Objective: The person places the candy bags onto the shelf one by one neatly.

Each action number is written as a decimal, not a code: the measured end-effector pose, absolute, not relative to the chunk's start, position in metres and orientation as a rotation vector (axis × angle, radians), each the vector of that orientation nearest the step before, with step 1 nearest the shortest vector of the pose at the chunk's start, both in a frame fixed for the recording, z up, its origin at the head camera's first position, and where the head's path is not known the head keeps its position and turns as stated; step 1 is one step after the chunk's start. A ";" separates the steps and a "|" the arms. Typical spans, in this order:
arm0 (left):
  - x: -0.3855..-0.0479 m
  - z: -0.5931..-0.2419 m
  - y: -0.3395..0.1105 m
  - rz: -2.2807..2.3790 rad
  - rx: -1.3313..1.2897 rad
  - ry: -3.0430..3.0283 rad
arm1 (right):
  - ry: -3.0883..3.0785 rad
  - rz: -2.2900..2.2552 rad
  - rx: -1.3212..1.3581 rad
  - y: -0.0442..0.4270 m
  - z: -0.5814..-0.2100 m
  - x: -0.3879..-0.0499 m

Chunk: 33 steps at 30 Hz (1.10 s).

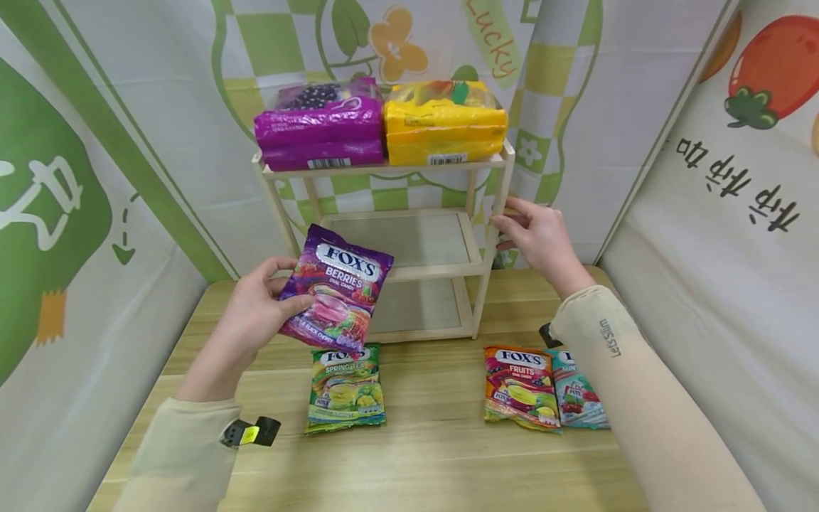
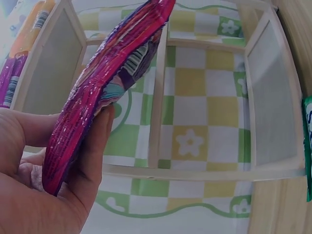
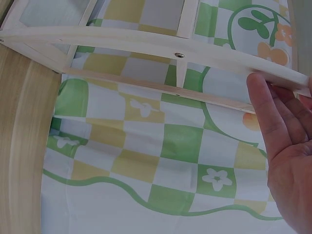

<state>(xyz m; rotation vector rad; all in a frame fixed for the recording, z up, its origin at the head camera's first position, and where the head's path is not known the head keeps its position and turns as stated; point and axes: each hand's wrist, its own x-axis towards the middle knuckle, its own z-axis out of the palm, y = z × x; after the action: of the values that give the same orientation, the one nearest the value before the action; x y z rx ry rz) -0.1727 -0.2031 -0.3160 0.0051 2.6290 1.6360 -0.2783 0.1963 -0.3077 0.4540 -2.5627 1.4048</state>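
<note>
My left hand (image 1: pixel 252 306) grips a purple bag of berry candy (image 1: pixel 339 288) by its left edge, thumb in front. The bag is tilted, in front of the left side of a wooden shelf rack (image 1: pixel 438 272). Seen edge-on in the left wrist view, the candy bag (image 2: pixel 83 117) sits between thumb and fingers. My right hand (image 1: pixel 540 231) holds the rack's right front post at mid height. In the right wrist view, the right hand (image 3: pixel 290 131) has its fingertips against the post (image 3: pixel 214 56); the thumb is mostly out of frame.
A purple pack (image 1: pixel 323 131) and a yellow pack (image 1: pixel 444 128) lie on the rack's top shelf. On the wooden table (image 1: pixel 435 455) lie a green candy bag (image 1: pixel 347 391), an orange one (image 1: pixel 521 387) and a teal one (image 1: pixel 579 395), partly behind my right sleeve.
</note>
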 end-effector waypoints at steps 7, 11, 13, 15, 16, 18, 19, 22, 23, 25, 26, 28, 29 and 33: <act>-0.181 -0.325 -0.200 1.795 -0.077 2.545 | -2.564 1.407 0.456 0.196 -0.307 -0.278; -0.188 -0.331 -0.197 1.872 -0.123 2.488 | -2.557 1.401 0.463 0.196 -0.308 -0.278; -0.190 -0.334 -0.196 1.913 -0.137 2.461 | -2.557 1.399 0.463 0.196 -0.309 -0.279; -0.192 -0.336 -0.195 1.943 -0.148 2.440 | -2.559 1.394 0.464 0.196 -0.309 -0.279; -0.193 -0.337 -0.194 1.956 -0.154 2.432 | -2.560 1.395 0.462 0.196 -0.309 -0.279; -0.195 -0.339 -0.193 1.974 -0.160 2.418 | -2.563 1.395 0.459 0.196 -0.309 -0.279; -0.195 -0.340 -0.193 1.980 -0.161 2.414 | -2.563 1.396 0.458 0.196 -0.309 -0.279; -0.197 -0.342 -0.193 2.000 -0.164 2.402 | -2.563 1.397 0.455 0.196 -0.309 -0.279; -0.198 -0.343 -0.192 2.008 -0.164 2.397 | -2.563 1.396 0.454 0.196 -0.309 -0.279; -0.199 -0.344 -0.192 2.024 -0.166 2.388 | -2.562 1.399 0.454 0.196 -0.309 -0.279; -0.199 -0.344 -0.192 2.031 -0.167 2.383 | -2.562 1.400 0.454 0.196 -0.309 -0.279; -0.200 -0.345 -0.192 2.049 -0.171 2.369 | -2.561 1.399 0.456 0.196 -0.309 -0.279; -0.200 -0.345 -0.192 2.060 -0.175 2.358 | -2.559 1.400 0.457 0.196 -0.309 -0.279; -0.201 -0.346 -0.192 2.118 -0.187 2.301 | -2.557 1.395 0.463 0.197 -0.309 -0.278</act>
<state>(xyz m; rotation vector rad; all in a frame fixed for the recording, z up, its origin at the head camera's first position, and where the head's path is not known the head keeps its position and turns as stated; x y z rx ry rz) -0.2006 -0.1919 -0.3464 -0.1869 2.3007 2.1176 -0.2783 0.1966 -0.3091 0.4628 -2.5566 1.3948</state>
